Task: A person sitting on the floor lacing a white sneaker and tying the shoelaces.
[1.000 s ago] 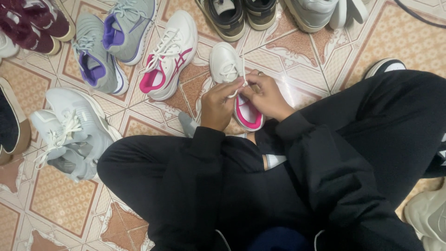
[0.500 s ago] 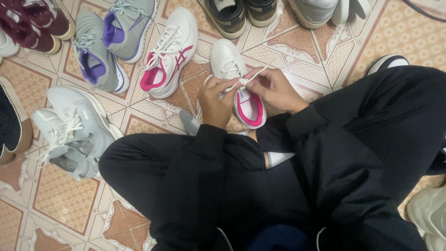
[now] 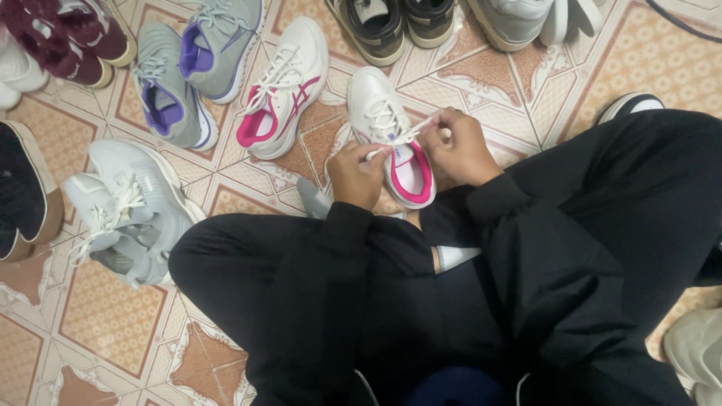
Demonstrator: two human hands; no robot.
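A white sneaker with a pink lining (image 3: 387,135) stands on the tiled floor in front of my crossed legs. My left hand (image 3: 357,174) pinches one end of its white shoelace (image 3: 398,137) at the shoe's left side. My right hand (image 3: 459,146) grips the other end at the right side, and the lace runs taut between them across the tongue. Its matching white and pink shoe (image 3: 282,86) lies just to the left, laced and loose.
Two grey sneakers with purple lining (image 3: 188,68) lie at upper left, maroon shoes (image 3: 64,34) beyond them. A pale grey pair (image 3: 124,214) sits by my left knee, a dark shoe (image 3: 22,192) at the left edge. More shoes line the top edge (image 3: 391,22).
My hands have moved apart and pulled the lace out sideways over the shoe. The view has shifted slightly; the other shoes have stayed put.
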